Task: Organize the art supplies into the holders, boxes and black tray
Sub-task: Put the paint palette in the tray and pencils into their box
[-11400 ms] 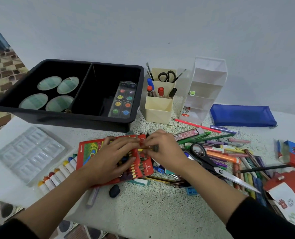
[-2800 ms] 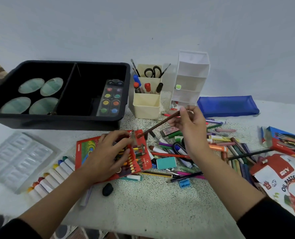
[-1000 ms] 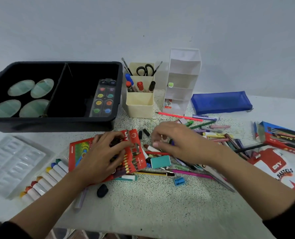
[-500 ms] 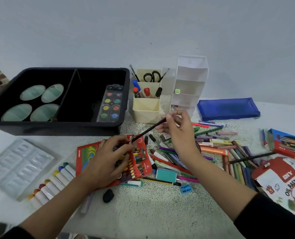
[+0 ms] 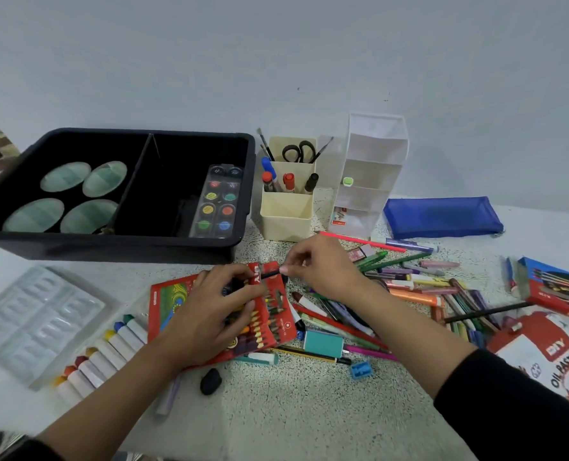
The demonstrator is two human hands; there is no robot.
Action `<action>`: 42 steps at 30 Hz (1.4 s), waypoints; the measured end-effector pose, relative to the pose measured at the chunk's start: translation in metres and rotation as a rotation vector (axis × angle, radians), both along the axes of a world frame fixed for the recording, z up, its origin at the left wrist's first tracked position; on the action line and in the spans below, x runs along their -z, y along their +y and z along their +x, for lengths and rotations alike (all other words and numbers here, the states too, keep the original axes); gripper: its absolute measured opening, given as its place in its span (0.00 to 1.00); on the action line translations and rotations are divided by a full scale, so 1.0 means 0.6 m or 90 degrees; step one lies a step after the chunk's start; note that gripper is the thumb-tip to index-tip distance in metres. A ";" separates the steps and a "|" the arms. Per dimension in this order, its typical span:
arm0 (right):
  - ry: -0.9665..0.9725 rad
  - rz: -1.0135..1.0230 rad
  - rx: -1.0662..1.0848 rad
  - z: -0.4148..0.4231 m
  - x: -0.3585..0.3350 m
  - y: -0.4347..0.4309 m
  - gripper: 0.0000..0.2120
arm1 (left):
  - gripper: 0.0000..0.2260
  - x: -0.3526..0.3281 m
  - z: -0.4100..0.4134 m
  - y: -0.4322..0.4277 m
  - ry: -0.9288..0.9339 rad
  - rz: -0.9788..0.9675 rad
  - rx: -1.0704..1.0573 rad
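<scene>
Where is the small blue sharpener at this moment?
In the head view, the blue sharpener lies on the speckled table near the centre, just in front of the teal block and right of the small black lump.

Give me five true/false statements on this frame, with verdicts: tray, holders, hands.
1. The paint set lies in the tray's right compartment. True.
2. The scissors lie in the tray. False: they stand in the cream holder.
3. The right hand pinches a dark pencil at the red box. True.
4. The left hand rests on the pouch. False: it holds the red box.
5. The pouch lies left of the tray. False: it lies right of the white holder.
</scene>
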State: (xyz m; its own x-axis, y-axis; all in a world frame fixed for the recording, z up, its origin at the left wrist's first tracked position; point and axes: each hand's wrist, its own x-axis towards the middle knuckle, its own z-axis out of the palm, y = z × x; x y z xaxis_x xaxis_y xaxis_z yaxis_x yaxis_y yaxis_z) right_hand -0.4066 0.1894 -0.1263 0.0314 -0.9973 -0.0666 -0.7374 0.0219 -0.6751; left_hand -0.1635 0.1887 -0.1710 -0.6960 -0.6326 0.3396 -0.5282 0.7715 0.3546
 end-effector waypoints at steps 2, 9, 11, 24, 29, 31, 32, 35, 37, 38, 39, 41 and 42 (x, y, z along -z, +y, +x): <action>0.070 -0.028 -0.030 0.020 -0.001 -0.001 0.05 | 0.13 0.003 -0.001 -0.001 -0.007 -0.007 -0.003; 0.109 -0.007 -0.071 0.053 0.025 0.001 0.09 | 0.13 0.010 -0.003 -0.002 -0.025 -0.016 -0.031; 0.099 -0.026 -0.050 0.031 0.012 0.011 0.09 | 0.13 0.014 -0.002 -0.004 -0.035 -0.016 -0.026; 0.370 0.023 -0.227 -0.007 -0.032 0.081 0.09 | 0.18 0.002 -0.003 -0.009 -0.148 0.014 -0.009; 0.443 0.038 -0.256 0.012 -0.028 0.089 0.09 | 0.16 0.003 -0.005 -0.008 -0.127 0.014 -0.014; 0.440 0.049 -0.241 0.012 -0.024 0.088 0.10 | 0.16 0.002 -0.005 -0.007 -0.109 0.014 -0.011; 0.430 0.059 -0.225 0.010 -0.023 0.087 0.10 | 0.15 0.002 -0.005 -0.007 -0.099 0.015 -0.010; 0.346 0.117 -0.160 -0.006 -0.032 0.078 0.09 | 0.14 0.001 -0.004 -0.004 -0.068 0.024 -0.014; 0.255 0.135 -0.103 -0.020 -0.052 0.069 0.07 | 0.13 -0.001 -0.005 -0.002 -0.039 0.019 -0.020; 0.208 0.116 -0.072 -0.026 -0.063 0.063 0.07 | 0.13 -0.002 -0.005 -0.002 -0.025 0.016 -0.023; 0.151 0.082 -0.038 -0.030 -0.073 0.058 0.07 | 0.13 -0.002 -0.005 -0.001 -0.010 0.014 -0.026; -0.025 0.002 0.026 -0.027 -0.085 0.050 0.07 | 0.13 -0.003 -0.004 0.000 0.015 0.009 -0.027; -0.131 -0.026 0.059 -0.022 -0.087 0.048 0.07 | 0.13 -0.003 -0.004 0.001 0.021 0.009 -0.026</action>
